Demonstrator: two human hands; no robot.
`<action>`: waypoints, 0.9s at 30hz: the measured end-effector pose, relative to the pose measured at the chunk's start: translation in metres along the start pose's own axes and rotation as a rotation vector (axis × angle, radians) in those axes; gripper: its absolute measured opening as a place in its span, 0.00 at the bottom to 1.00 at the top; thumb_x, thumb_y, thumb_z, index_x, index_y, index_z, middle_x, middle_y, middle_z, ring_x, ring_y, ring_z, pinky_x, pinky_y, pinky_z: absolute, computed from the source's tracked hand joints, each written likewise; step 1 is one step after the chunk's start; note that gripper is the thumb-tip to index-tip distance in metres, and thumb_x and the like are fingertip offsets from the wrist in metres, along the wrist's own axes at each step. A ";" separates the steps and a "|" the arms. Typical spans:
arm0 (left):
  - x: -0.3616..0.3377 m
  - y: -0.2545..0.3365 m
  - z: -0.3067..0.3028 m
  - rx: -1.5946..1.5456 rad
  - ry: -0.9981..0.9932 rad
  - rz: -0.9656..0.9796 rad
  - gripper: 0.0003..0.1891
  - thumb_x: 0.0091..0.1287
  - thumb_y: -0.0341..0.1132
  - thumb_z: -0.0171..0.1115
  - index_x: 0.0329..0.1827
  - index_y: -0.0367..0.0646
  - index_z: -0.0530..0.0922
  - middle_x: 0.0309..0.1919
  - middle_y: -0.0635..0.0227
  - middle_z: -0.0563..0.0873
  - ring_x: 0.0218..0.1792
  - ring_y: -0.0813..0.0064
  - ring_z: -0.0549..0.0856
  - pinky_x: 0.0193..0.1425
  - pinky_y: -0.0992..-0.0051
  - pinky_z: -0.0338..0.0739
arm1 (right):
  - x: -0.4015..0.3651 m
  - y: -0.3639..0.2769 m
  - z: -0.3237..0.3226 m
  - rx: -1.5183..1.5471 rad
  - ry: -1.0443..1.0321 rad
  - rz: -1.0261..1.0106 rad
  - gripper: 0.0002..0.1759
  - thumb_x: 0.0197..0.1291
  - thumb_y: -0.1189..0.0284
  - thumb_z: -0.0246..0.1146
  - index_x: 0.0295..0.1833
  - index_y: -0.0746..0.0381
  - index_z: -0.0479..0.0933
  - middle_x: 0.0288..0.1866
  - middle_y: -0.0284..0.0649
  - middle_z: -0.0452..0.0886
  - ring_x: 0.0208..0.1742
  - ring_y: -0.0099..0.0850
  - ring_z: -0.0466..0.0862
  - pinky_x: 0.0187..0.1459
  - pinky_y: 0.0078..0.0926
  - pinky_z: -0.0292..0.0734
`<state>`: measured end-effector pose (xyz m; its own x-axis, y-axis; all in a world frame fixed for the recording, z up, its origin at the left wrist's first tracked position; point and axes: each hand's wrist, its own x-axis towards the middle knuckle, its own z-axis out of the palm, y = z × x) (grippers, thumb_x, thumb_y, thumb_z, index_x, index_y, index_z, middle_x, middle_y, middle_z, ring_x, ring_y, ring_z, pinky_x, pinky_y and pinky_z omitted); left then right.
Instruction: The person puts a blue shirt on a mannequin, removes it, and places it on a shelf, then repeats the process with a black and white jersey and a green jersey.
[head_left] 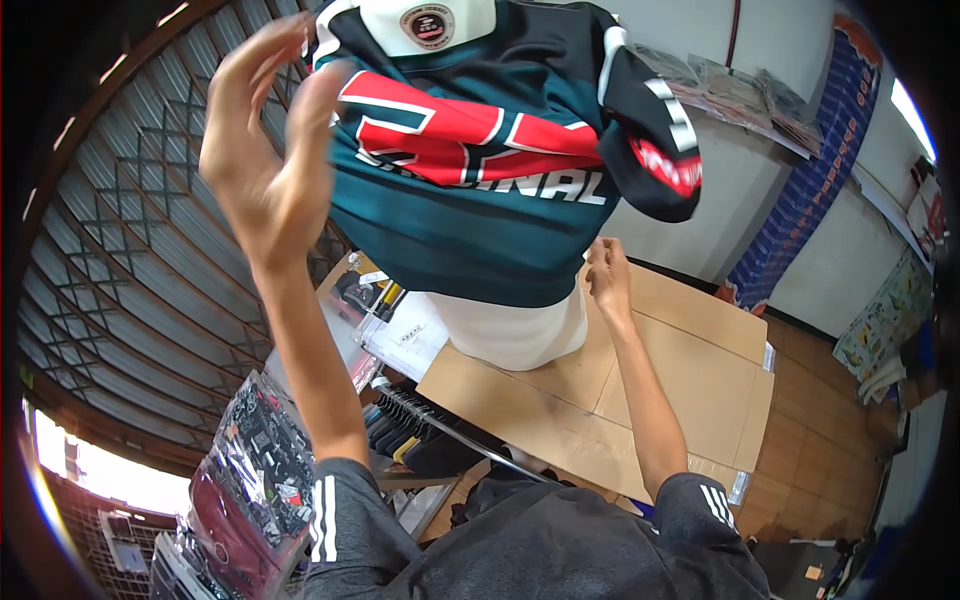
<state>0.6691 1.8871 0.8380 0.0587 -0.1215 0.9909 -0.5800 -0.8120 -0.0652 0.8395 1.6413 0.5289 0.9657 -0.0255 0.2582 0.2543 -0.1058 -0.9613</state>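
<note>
A dark green and black jersey point(450, 235) with red and white lettering is on a white mannequin torso point(510, 335). Its lower edge sits above the mannequin's base, and folds run across the lettering. My left hand point(265, 150) is raised beside the jersey's left shoulder, slightly blurred, thumb and fingers apart with a gap between them. At the right side of the hem, my right hand point(610, 275) has its fingers curled against the fabric's edge; the fingertips are partly hidden.
The mannequin stands on a flat cardboard sheet point(680, 370). Clothes hang from a rail point(460, 440) below. Plastic-wrapped garments point(260, 450) are at lower left, near a metal folding gate point(130, 250). A blue patterned banner point(810, 170) hangs at right beside a shelf of packets point(720, 95).
</note>
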 end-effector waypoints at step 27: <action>-0.315 -0.072 0.037 0.070 -0.106 -0.939 0.10 0.72 0.24 0.53 0.52 0.32 0.78 0.39 0.53 0.87 0.38 0.70 0.86 0.46 0.72 0.79 | 0.017 -0.033 0.010 0.403 -0.061 -0.179 0.10 0.75 0.75 0.51 0.50 0.68 0.76 0.34 0.31 0.79 0.31 0.17 0.72 0.33 0.19 0.70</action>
<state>0.7223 1.9623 0.5261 0.5525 0.5501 0.6262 -0.2085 -0.6362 0.7428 0.8481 1.6541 0.5644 0.9029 0.0176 0.4295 0.4060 0.2933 -0.8655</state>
